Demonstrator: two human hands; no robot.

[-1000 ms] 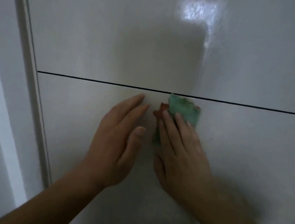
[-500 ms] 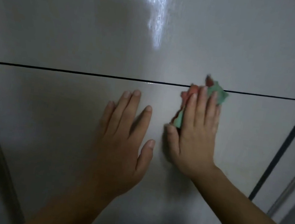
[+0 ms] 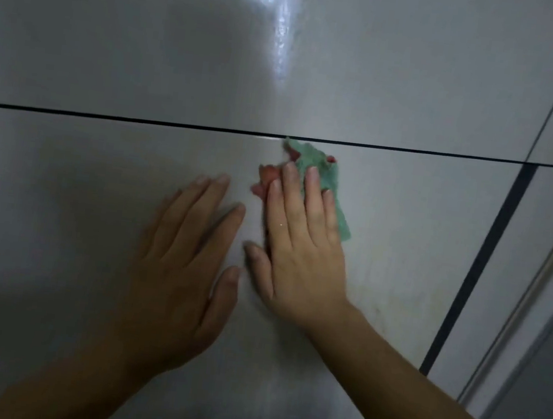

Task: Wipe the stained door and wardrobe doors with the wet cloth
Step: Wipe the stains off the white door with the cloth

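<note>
Mid-wipe: the right hand (image 3: pixel 302 246) pressed the cloth (image 3: pixel 320 173) flat-fingered on the door (image 3: pixel 404 224); the left hand (image 3: pixel 182 264) lay open; faint stains (image 3: pixel 392 298) probably needed wiping next.

I watch the left hand (image 3: pixel 179 267) and the right hand (image 3: pixel 302 246) travel toward 3 o'clock across the door panel (image 3: pixel 79 204) over the last second. The right hand then drops toward 6 o'clock: the cloth (image 3: pixel 320 173), which crossed the seam (image 3: pixel 106 117), now lies just under it, with more green showing beside the little finger.
</note>
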